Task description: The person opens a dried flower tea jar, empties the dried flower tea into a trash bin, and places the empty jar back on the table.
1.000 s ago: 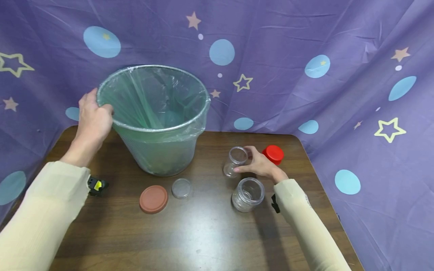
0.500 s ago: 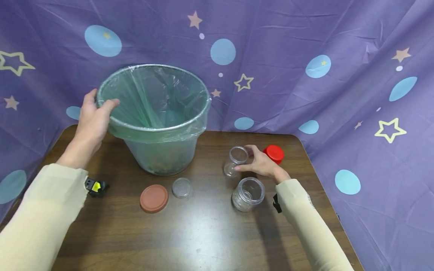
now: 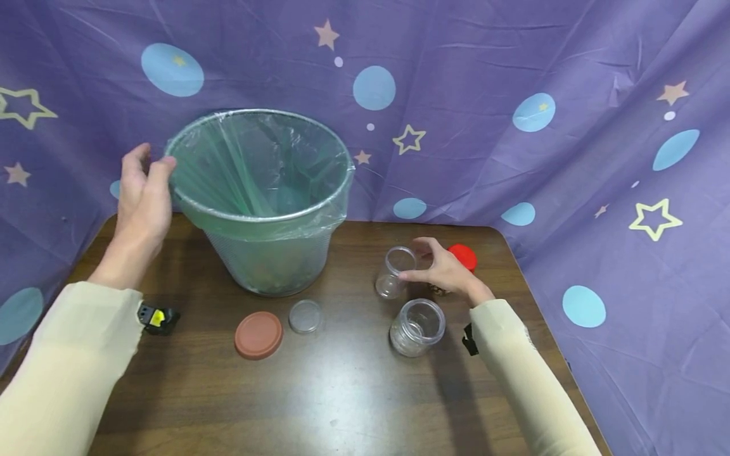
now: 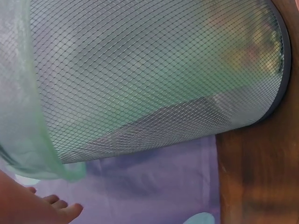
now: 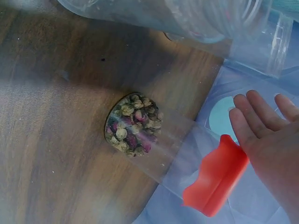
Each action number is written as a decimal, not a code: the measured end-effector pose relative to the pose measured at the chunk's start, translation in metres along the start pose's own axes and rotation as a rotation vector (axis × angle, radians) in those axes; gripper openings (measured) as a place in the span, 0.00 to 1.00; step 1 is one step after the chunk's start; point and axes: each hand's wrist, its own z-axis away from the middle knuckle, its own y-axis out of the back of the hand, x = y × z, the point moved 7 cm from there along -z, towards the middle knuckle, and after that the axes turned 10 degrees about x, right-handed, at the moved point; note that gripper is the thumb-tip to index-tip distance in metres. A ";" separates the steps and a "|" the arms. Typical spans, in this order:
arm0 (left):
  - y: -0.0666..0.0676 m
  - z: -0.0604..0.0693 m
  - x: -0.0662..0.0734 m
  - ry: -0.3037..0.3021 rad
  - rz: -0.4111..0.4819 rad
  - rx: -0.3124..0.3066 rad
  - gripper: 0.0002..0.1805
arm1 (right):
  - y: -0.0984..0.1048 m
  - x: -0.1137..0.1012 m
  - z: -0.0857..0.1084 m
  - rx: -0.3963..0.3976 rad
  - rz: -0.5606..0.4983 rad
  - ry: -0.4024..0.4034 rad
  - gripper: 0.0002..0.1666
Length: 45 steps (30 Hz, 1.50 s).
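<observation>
The narrow clear jar (image 3: 392, 271) stands upright on the counter (image 3: 342, 392), long axis vertical, just left of the nearer right hand (image 3: 445, 269), its fingers spread wide, contact hard to judge, while the left hand (image 3: 142, 199), fingers loosely parted, lies beside the bin (image 3: 279, 259).

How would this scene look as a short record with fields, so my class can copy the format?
Left grip: beside the bin's rim, holding nothing; contact unclear
Right grip: next to the slim jar, fingers not curled round it
Bin: wire mesh, with a green liner folded over its rim
Open jars: slim jar and wide jar, both clear and upright
Capped jar: red-lidded jar, dried flowers at the bottom
Loose lids: reddish lid, smaller clear lid
Surface: brown table
</observation>
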 end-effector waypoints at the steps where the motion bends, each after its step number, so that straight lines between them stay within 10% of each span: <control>1: 0.002 0.001 0.002 -0.017 -0.009 0.010 0.36 | 0.002 0.000 0.000 0.004 -0.003 0.004 0.55; 21: -0.007 0.042 0.056 -0.685 0.014 0.120 0.35 | 0.019 -0.023 0.000 0.039 -0.056 0.060 0.48; 45: -0.072 0.109 0.083 -0.943 -0.299 -0.145 0.38 | 0.042 -0.025 0.004 0.082 0.109 0.108 0.43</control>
